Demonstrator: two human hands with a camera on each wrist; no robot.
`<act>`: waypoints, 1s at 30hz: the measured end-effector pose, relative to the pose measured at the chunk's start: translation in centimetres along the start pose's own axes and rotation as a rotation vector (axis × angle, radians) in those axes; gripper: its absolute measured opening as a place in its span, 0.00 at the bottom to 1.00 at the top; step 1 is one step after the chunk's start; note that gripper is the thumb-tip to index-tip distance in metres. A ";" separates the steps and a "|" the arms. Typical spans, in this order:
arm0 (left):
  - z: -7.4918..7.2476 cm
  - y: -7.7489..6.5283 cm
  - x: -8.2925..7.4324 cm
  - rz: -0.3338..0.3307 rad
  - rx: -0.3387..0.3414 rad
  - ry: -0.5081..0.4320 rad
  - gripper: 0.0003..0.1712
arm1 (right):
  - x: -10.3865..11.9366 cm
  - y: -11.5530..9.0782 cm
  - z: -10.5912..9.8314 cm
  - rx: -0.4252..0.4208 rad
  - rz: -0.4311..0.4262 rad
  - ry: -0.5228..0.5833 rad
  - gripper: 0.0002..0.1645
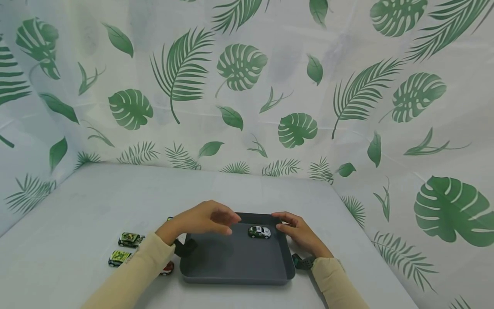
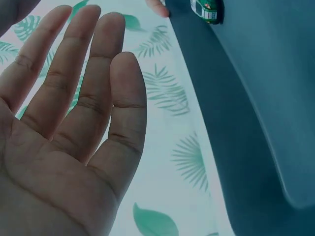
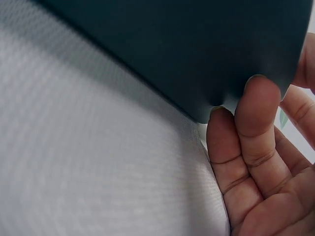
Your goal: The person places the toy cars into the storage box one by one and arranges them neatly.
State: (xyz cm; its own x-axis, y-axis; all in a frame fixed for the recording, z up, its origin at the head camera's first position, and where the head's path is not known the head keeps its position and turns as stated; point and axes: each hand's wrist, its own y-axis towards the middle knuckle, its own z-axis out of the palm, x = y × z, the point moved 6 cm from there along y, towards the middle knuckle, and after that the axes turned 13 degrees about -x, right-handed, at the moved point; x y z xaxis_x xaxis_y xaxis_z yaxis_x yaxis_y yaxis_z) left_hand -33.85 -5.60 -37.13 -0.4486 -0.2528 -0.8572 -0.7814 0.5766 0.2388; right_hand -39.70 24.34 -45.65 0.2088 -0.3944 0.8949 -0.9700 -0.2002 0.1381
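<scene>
A dark grey rectangular tray (image 1: 235, 282) lies on the white table, and a white and green toy car (image 1: 259, 232) sits inside it near the far right. My left hand (image 1: 210, 218) hovers over the tray's far left part, fingers apart from the car. The left wrist view shows that palm (image 2: 64, 123) with extended fingers and nothing in them. At the tray's far right corner my right hand (image 1: 301, 234) holds the rim. Close up in the right wrist view, fingertips (image 3: 258, 105) press the tray's outer wall (image 3: 197, 59).
Left of the tray stand a camouflage toy car (image 1: 130, 239), a yellow-green toy car (image 1: 118, 258) and a red toy car (image 1: 167, 268), partly covered by my left sleeve. Another car peeks out behind the left wrist. A leaf-printed white cloth (image 1: 247, 107) hangs behind the table.
</scene>
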 end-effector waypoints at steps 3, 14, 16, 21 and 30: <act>-0.4 -0.6 0.0 0.000 -0.002 -0.006 0.22 | 0.0 0.0 0.0 0.001 -0.001 0.002 0.26; -1.8 -2.7 0.5 -0.001 -0.033 -0.017 0.24 | -0.1 0.0 -0.1 0.015 -0.018 0.004 0.27; -2.2 -3.1 0.6 -0.005 -0.042 -0.008 0.24 | -0.1 0.0 -0.1 0.015 -0.019 0.004 0.27; -3.4 -3.9 0.8 -0.014 -0.068 0.014 0.23 | -0.1 0.0 -0.2 0.014 -0.022 0.007 0.26; -5.5 -5.1 1.2 -0.007 -0.095 0.056 0.24 | -0.1 0.1 -0.1 0.011 -0.024 -0.001 0.27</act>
State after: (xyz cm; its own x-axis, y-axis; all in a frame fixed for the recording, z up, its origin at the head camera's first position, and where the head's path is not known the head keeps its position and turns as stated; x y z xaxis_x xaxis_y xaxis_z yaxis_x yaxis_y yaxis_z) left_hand -32.81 -13.08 -36.84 -0.4642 -0.3015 -0.8329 -0.8212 0.4987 0.2772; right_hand -39.81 24.47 -45.68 0.2319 -0.3904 0.8910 -0.9634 -0.2190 0.1547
